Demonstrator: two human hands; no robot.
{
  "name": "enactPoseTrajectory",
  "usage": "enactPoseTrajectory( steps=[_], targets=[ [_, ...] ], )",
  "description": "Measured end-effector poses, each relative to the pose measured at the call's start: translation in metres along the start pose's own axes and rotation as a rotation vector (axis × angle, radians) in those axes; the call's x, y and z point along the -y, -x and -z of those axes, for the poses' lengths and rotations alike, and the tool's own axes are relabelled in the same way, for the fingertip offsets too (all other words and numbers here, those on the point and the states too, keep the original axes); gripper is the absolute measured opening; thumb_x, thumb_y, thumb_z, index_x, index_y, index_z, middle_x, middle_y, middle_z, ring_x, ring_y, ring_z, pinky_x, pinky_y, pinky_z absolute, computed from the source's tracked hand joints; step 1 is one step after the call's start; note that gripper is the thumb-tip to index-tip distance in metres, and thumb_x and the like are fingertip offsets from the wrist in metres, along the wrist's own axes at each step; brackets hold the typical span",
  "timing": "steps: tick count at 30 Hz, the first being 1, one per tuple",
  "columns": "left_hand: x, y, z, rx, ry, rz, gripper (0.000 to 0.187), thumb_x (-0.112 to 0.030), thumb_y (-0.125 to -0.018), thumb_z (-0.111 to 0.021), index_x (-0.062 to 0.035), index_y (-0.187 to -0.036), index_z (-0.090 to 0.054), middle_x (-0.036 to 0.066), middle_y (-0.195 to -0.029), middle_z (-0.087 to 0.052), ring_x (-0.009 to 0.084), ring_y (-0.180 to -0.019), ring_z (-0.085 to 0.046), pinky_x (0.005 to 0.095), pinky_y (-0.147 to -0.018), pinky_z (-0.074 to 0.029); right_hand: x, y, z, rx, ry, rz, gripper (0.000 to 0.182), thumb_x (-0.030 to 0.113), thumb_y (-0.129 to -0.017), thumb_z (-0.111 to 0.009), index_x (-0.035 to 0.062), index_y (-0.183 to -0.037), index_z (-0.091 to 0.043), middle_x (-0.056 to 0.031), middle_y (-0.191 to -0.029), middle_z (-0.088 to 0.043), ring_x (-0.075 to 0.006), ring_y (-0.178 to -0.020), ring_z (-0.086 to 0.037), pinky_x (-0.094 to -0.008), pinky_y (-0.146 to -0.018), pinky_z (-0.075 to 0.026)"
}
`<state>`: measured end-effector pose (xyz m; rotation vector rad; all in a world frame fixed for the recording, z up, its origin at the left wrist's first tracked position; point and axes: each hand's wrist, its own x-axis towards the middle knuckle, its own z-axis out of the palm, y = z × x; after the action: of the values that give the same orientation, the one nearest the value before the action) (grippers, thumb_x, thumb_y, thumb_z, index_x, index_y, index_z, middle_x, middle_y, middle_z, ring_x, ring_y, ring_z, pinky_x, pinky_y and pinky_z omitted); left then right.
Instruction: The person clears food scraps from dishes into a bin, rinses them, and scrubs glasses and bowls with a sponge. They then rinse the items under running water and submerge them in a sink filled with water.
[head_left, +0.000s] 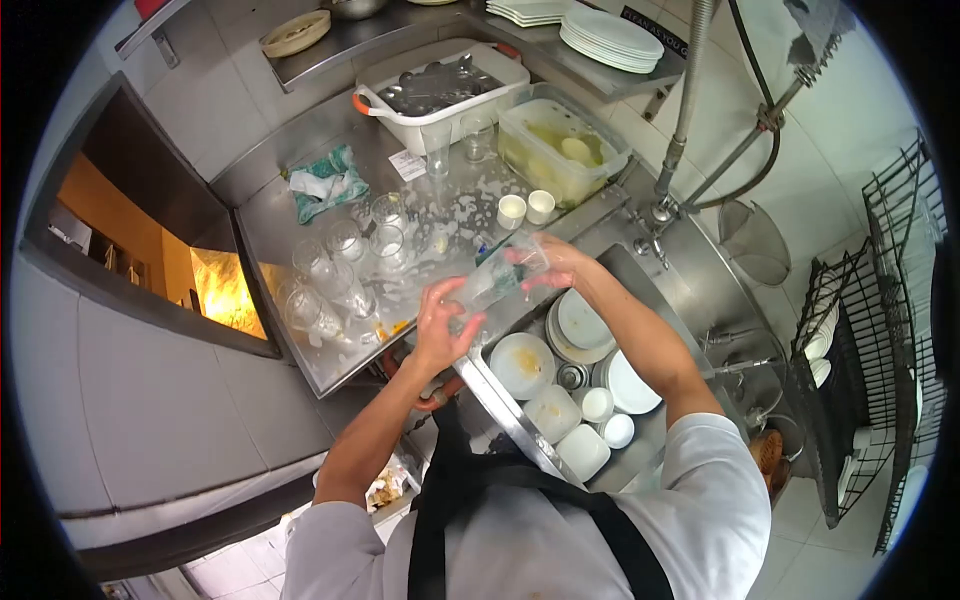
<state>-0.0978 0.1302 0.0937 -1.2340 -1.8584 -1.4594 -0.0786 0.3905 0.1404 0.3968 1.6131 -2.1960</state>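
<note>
Stainless steel dominates what I see from my distant post: a wet counter (275, 235) on the person's left and, adjoining it, a sink (505, 400) loaded with white plates (632, 388) and bowls (597, 404). Along the counter's far side I find a white tub (420, 135) with orange handles, filled with metal utensils (440, 88), and just beside it a clear plastic container (545, 170) of yellowish-green liquid. Nearer the counter's left edge lies a crumpled green-and-white cloth (325, 185). Over the border of counter and sink, two bare hands share one clear glass (490, 285), tilted well off upright: the left hand (445, 325) curls its fingers and thumb around the lower end, while the right hand (555, 262) grips the upper end, though I cannot tell whether its fingertips reach inside. A cluster of upright clear glasses (345, 240) stands near the left hand. Two small white cups (511, 210) sit side by side beyond the right hand, and tiny orange scraps (390, 330) dot the counter's near edge
</note>
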Motion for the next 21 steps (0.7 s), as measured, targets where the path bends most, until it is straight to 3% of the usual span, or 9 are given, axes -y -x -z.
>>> enactPoseTrajectory(
  steps=[2,3,6,8,13,15,17,20,21],
  targets=[
    [0.013,0.003,-0.003,0.030,0.126,0.184,0.052,-0.008,-0.072,-0.079,-0.0046,-0.113,-0.047,0.020,-0.114,-0.061,0.0374,-0.094,-0.062,0.0388,-0.084,-0.051,0.025,-0.007,-0.017,-0.107,0.271,0.013,0.032,0.022,-0.082,-0.078,0.0032,-0.103,-0.064,-0.0050,-0.088,-0.066,-0.0140,-0.072,-0.062,-0.0284,-0.051,-0.051],
    [0.021,0.007,-0.005,0.177,0.144,0.484,0.055,-0.011,-0.070,-0.080,-0.0031,-0.116,-0.052,0.017,-0.111,-0.064,0.0303,-0.094,-0.064,0.0362,-0.083,-0.052,0.035,-0.013,-0.020,-0.112,0.421,0.033,0.034,0.022,-0.080,-0.079,0.0021,-0.104,-0.065,-0.0052,-0.086,-0.066,-0.0138,-0.070,-0.062,-0.0280,-0.052,-0.051],
    [0.055,-0.001,-0.027,0.538,0.572,0.825,0.054,-0.014,-0.069,-0.081,-0.0019,-0.116,-0.058,0.011,-0.104,-0.066,0.0211,-0.092,-0.064,0.0326,-0.084,-0.051,0.060,-0.034,-0.034,-0.241,0.850,0.147,0.049,0.028,-0.072,-0.084,-0.0034,-0.105,-0.066,-0.0085,-0.079,-0.066,-0.0163,-0.066,-0.061,-0.0311,-0.062,-0.051],
    [0.077,0.010,-0.048,0.365,0.638,0.899,0.051,-0.016,-0.069,-0.084,-0.0008,-0.112,-0.061,0.008,-0.102,-0.066,0.0164,-0.094,-0.062,0.0324,-0.085,-0.050,0.081,-0.059,-0.022,-0.233,0.948,0.333,0.058,0.033,-0.068,-0.087,-0.0050,-0.106,-0.066,-0.0102,-0.081,-0.068,-0.0182,-0.068,-0.061,-0.0342,-0.065,-0.051],
    [0.089,0.019,-0.035,-0.083,0.365,0.775,0.056,-0.013,-0.075,-0.081,0.0005,-0.121,-0.052,0.010,-0.106,-0.062,0.0209,-0.098,-0.059,0.0336,-0.088,-0.047,0.157,-0.142,0.116,-1.012,1.151,0.782,0.039,0.028,-0.081,-0.073,0.0007,-0.107,-0.066,-0.0224,-0.105,-0.068,-0.0361,-0.098,-0.066,-0.0442,-0.085,-0.050],
    [0.107,0.046,-0.030,-0.160,0.216,0.782,0.061,-0.013,-0.075,-0.082,0.0018,-0.124,-0.048,0.012,-0.112,-0.058,0.0218,-0.103,-0.057,0.0338,-0.091,-0.046,0.138,-0.197,0.216,-1.076,1.359,0.744,0.036,0.025,-0.078,-0.072,0.0049,-0.107,-0.066,-0.0240,-0.106,-0.066,-0.0409,-0.103,-0.062,-0.0450,-0.087,-0.050],
    [0.121,0.068,-0.020,-0.168,0.054,0.836,0.069,-0.015,-0.075,-0.083,0.0032,-0.128,-0.043,0.014,-0.119,-0.055,0.0218,-0.110,-0.054,0.0339,-0.094,-0.045,0.109,-0.232,0.284,-0.786,1.669,0.413,0.030,0.012,-0.081,-0.063,0.0058,-0.110,-0.066,-0.0228,-0.110,-0.066,-0.0386,-0.107,-0.061,-0.0449,-0.091,-0.048],
    [0.144,0.094,-0.013,-0.203,-0.007,0.840,0.066,-0.010,-0.079,-0.077,0.0048,-0.131,-0.037,0.019,-0.121,-0.051,0.0269,-0.114,-0.052,0.0361,-0.098,-0.041,0.126,-0.227,0.224,-0.924,1.551,0.220,0.033,0.004,-0.081,-0.056,0.0071,-0.113,-0.065,-0.0215,-0.111,-0.066,-0.0386,-0.107,-0.061,-0.0441,-0.091,-0.048],
    [0.146,0.097,-0.012,-0.260,0.060,0.890,0.068,-0.010,-0.079,-0.077,0.0052,-0.131,-0.036,0.019,-0.123,-0.050,0.0278,-0.115,-0.051,0.0366,-0.099,-0.040,0.132,-0.225,0.201,-0.956,1.460,0.391,0.034,0.004,-0.081,-0.056,0.0083,-0.114,-0.065,-0.0209,-0.112,-0.065,-0.0386,-0.108,-0.060,-0.0449,-0.092,-0.048]
  ],
)
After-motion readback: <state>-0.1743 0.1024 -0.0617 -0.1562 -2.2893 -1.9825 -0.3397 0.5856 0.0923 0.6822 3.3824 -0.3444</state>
